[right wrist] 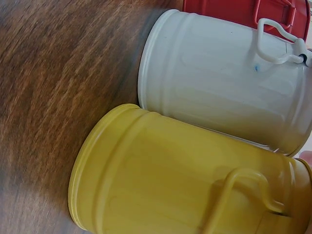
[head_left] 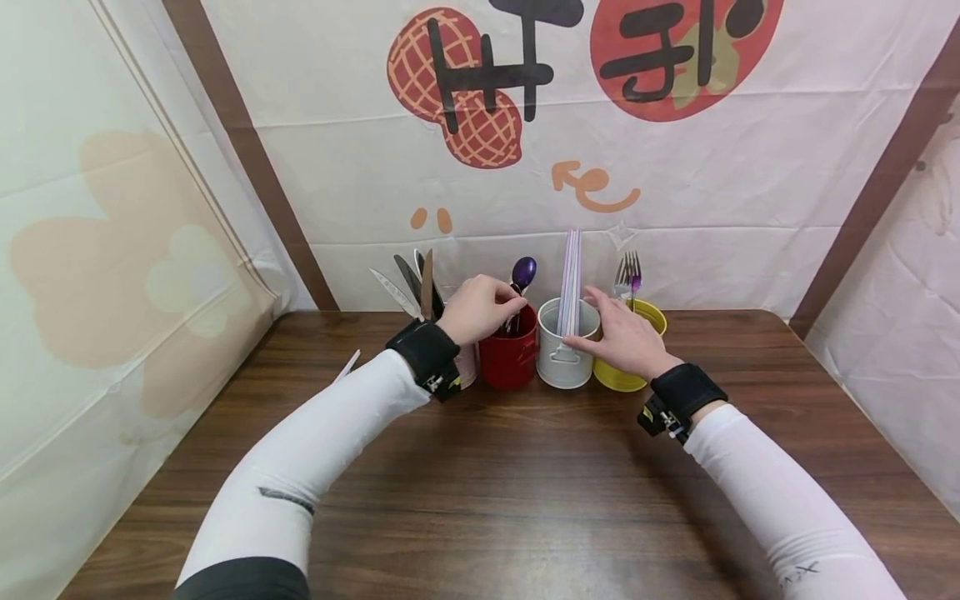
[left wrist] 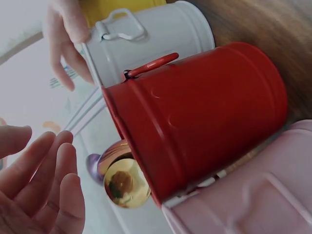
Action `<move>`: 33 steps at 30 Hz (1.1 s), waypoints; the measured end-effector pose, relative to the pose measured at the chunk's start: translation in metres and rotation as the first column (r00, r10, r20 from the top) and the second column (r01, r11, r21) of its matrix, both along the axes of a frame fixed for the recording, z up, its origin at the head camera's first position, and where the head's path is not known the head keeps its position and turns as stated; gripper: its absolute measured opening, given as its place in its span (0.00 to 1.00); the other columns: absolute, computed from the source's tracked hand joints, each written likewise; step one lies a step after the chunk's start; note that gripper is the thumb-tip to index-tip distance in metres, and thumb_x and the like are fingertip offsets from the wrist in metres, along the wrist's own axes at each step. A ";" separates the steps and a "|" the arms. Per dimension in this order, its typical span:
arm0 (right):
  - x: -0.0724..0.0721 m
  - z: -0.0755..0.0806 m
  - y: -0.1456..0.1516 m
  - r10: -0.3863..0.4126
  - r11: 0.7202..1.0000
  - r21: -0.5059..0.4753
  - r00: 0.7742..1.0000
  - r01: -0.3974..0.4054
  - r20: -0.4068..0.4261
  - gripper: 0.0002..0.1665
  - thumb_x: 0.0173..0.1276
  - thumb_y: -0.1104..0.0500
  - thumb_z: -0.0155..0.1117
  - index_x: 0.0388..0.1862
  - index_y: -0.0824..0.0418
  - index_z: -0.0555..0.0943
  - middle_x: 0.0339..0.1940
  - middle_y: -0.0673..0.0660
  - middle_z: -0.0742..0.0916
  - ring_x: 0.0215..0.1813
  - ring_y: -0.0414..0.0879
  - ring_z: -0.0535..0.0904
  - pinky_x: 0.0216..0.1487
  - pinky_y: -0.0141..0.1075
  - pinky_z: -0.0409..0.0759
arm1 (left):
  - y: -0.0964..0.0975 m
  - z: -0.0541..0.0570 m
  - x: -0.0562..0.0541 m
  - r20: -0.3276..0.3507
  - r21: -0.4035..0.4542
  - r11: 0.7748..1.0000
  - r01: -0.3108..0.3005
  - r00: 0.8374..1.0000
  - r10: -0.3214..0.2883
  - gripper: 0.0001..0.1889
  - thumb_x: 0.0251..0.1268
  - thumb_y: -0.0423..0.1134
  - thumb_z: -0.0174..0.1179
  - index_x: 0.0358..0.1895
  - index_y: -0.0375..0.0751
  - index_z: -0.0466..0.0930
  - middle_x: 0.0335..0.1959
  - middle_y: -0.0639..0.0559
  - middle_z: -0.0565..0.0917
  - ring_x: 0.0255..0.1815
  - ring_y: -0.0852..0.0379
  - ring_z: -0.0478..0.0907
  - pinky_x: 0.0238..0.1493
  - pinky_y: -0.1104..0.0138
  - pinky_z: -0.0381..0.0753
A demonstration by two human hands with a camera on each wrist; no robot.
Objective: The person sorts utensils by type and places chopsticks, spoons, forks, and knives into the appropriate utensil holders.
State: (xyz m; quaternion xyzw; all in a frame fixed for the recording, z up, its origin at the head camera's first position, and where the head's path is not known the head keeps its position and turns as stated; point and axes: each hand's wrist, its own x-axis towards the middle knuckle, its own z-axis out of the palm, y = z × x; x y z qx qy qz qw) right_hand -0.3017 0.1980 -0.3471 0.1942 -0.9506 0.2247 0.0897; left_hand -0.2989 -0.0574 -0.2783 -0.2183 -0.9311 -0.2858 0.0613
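Note:
My left hand (head_left: 480, 310) is over the rim of a red bucket (head_left: 508, 364). Its fingers are loosely bent, and in the left wrist view nothing shows between them. A purple spoon (head_left: 523, 272) stands in that bucket, with a gold spoon (left wrist: 127, 183) beside it. My right hand (head_left: 626, 335) is at the white bucket (head_left: 565, 369), thumb near the front rim and fingers extended behind. Between thumb and fingers rises a bundle of long white-and-purple sticks (head_left: 570, 283); whether the hand touches them I cannot tell.
Several knives (head_left: 408, 283) stand upright behind my left hand, in a pink bucket (left wrist: 253, 195). Forks (head_left: 628, 271) stand in a yellow bucket (head_left: 618, 379) at the right. The buckets form a row near the brown table's (head_left: 487, 500) back edge, before a printed cloth wall (head_left: 337, 192).

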 end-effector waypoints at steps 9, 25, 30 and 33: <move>0.000 0.000 -0.001 0.004 1.000 0.001 1.000 -0.004 -0.014 0.60 0.58 0.24 0.58 0.76 0.60 0.53 0.70 0.60 0.72 0.58 0.58 0.72 0.49 0.51 0.76 | -0.062 0.003 0.033 -0.068 0.213 0.974 0.080 0.995 -0.067 0.10 0.69 0.41 0.61 0.45 0.40 0.86 0.36 0.49 0.85 0.32 0.54 0.78 0.35 0.64 0.75; 0.000 0.001 0.000 -0.002 1.000 0.004 1.000 0.002 0.000 0.60 0.59 0.25 0.58 0.76 0.60 0.52 0.71 0.61 0.71 0.63 0.58 0.69 0.53 0.54 0.75 | -0.209 -0.034 0.061 -0.199 0.240 0.951 -0.195 0.949 0.244 0.13 0.71 0.43 0.58 0.46 0.35 0.84 0.34 0.44 0.86 0.29 0.62 0.80 0.29 0.73 0.75; -0.001 0.001 0.000 -0.005 1.000 0.005 1.000 0.005 -0.007 0.60 0.58 0.24 0.58 0.76 0.60 0.53 0.70 0.60 0.71 0.64 0.58 0.69 0.53 0.54 0.75 | -0.244 -0.055 0.059 -0.105 0.044 0.954 -0.297 0.948 0.300 0.17 0.71 0.46 0.57 0.49 0.34 0.81 0.43 0.38 0.84 0.43 0.44 0.80 0.42 0.57 0.74; -0.001 0.001 0.000 -0.005 1.000 0.003 1.000 0.005 -0.001 0.60 0.59 0.25 0.58 0.76 0.61 0.53 0.71 0.60 0.71 0.64 0.58 0.69 0.52 0.54 0.75 | -0.260 -0.067 0.054 -0.038 -0.048 0.949 -0.310 0.950 0.309 0.18 0.70 0.46 0.58 0.50 0.33 0.80 0.45 0.35 0.83 0.46 0.38 0.79 0.44 0.49 0.73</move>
